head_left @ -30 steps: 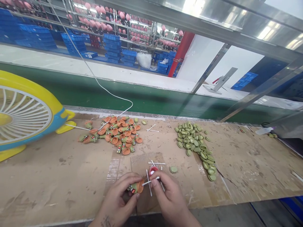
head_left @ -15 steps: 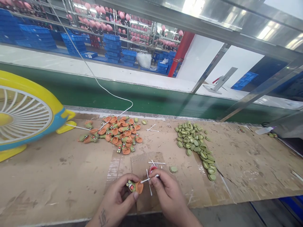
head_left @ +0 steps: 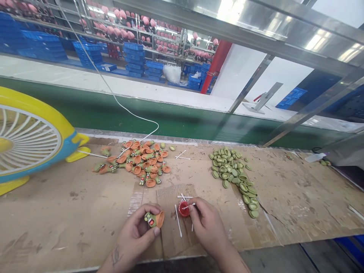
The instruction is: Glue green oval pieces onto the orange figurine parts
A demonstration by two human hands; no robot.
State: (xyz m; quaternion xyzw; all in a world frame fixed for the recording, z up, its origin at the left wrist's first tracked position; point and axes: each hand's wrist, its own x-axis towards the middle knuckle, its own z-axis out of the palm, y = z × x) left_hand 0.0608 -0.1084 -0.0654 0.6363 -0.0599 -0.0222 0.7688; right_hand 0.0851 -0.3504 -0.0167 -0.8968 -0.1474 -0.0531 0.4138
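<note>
My left hand (head_left: pixel 138 231) pinches a small painted figurine (head_left: pixel 152 220), green with round eyes and a hollow orange end that faces right. Between the thumb and fingers of my right hand (head_left: pixel 209 225) is a cotton swab (head_left: pixel 188 206). Its left tip dips into a small red cap (head_left: pixel 183 214) on a cardboard piece (head_left: pixel 170 242). Around the cap lie several loose swabs, among them one upright-lying swab (head_left: pixel 178 222) on its left. What is inside the cap is too small to tell.
A heap of similar figurines (head_left: pixel 146 159) lies at the back left. Many green oval pieces (head_left: pixel 227 167) are piled to the right. A yellow and blue fan (head_left: pixel 65 125) stands at the left edge, its white cable (head_left: pixel 127 110) running upward. Behind the table runs a green-sided conveyor (head_left: pixel 182 121).
My right hand has moved the swab from the figurine's orange end to the red cap. My left hand has drawn slightly left with the figurine. A loose green oval is now hidden behind my right hand.
</note>
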